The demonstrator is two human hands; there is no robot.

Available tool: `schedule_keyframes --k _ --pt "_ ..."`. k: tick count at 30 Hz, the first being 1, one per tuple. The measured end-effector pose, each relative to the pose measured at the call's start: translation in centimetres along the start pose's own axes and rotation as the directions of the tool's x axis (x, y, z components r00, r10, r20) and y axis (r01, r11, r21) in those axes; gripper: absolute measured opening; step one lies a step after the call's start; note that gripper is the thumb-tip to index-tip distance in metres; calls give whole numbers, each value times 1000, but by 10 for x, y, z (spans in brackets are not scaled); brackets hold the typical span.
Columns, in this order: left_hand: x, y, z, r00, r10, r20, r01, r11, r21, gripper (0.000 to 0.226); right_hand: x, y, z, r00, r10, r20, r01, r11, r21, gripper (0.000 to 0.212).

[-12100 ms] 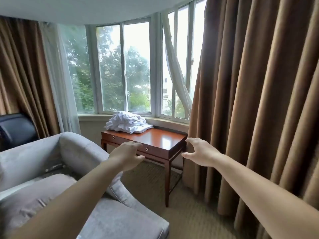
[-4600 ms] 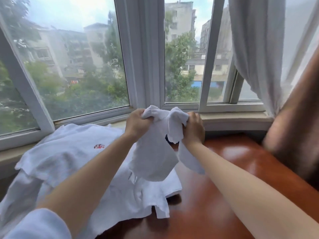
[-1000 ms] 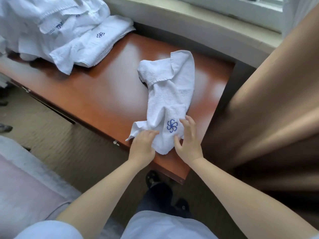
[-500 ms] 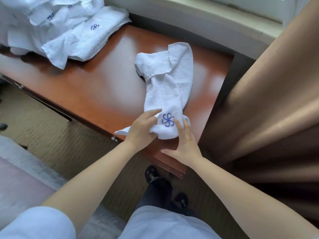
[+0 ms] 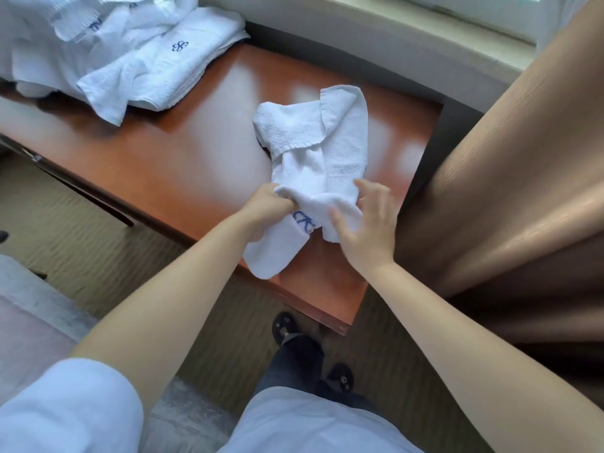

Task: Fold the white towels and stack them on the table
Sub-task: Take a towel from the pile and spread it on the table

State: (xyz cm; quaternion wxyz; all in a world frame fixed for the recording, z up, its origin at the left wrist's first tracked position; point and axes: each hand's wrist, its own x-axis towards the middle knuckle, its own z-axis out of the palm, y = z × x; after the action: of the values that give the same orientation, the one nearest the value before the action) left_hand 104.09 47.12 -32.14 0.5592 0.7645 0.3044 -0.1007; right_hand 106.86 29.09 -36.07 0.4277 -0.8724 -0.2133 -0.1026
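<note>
The crumpled towel is laid lengthwise near-to-far on the worktop, its near end gripped by the left hand and touched by the spread-fingered right hand.

White towel bearing a blue flower-like emblem, white towel heap marked with the same blue emblem, glossy reddish-brown table, tan-brown curtain, beige ribbed carpet, grey sofa, pale blue sleeve, dark trousers, black shoes.
</note>
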Motion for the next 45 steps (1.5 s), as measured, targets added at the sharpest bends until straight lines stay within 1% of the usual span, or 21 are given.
schedule_keyframes --k 2,4,7,10,13,15,19,21,22,23,24,26,27,29,31,34,36,38,41,43,45 --pt "2 1 -2 996 -89 26 90 995 -32 15 -6 0 4 966 -111 235 117 993 -11 66" --pt "2 -1 -4 990 -134 49 134 991 5 10 -11 5 10 927 -24 374 47 997 -53 69" --pt "0 -7 -10 982 -164 89 164 986 9 15 -4 9 13 906 203 371 -229 973 27 47" --pt "-4 -9 -17 950 -148 275 168 984 -54 37 13 11 14 835 466 294 -541 795 276 26" --pt "-12 -9 -19 859 -35 511 114 986 -123 56 23 17 15 812 498 306 -574 776 261 33" --pt "-14 -10 -15 837 -2 547 106 982 -157 69 22 22 17 817 492 300 -561 797 224 36" --pt "-16 -9 -14 871 17 491 97 974 -206 72 21 21 18 828 494 267 -552 803 226 37" --pt "-20 -9 -8 955 103 278 -53 982 -181 56 20 15 14 856 446 260 -511 807 297 34" --pt "-24 -13 -3 970 231 75 -227 972 -57 47 17 12 9 900 378 215 -430 851 301 31" --pt "-27 -20 2 886 439 -149 -413 893 177 40 11 11 4 961 247 127 -270 935 230 31" --pt "-31 -32 7 704 658 -265 -524 734 432 35 3 11 -2 997 58 47 -63 993 95 39" --pt "-46 -60 16 395 913 -100 -629 348 696 28 -19 23 -10 948 -301 100 314 937 -154 48" --pt "-52 -78 19 332 939 92 -681 171 712 27 -31 32 -14 891 -376 254 428 883 -192 48" --pt "-62 -106 22 402 824 400 -765 62 640 21 -50 46 -23 771 -254 584 430 884 -183 51" --pt "-70 -118 23 532 713 457 -766 175 618 18 -57 50 -26 729 -62 681 259 947 -191 61" --pt "-75 -112 25 682 696 224 -650 437 622 33 -45 41 -20 789 181 587 -66 975 -212 66" --pt "-70 -102 24 746 664 -47 -490 596 637 25 -31 40 -13 815 298 496 -214 952 -219 42" --pt "-55 -94 17 847 453 -280 -224 780 584 21 -19 40 -4 775 447 446 -389 894 -221 30" --pt "-35 -81 9 944 -85 -318 155 967 204 38 -1 32 11 600 629 494 -728 686 10 47" --pt "-28 -73 10 931 -305 -202 261 941 -217 38 4 23 17 478 662 577 -869 451 203 29" --pt "-20 -63 13 910 -407 -77 351 858 -375 16 13 10 18 326 677 660 -937 142 318 19"
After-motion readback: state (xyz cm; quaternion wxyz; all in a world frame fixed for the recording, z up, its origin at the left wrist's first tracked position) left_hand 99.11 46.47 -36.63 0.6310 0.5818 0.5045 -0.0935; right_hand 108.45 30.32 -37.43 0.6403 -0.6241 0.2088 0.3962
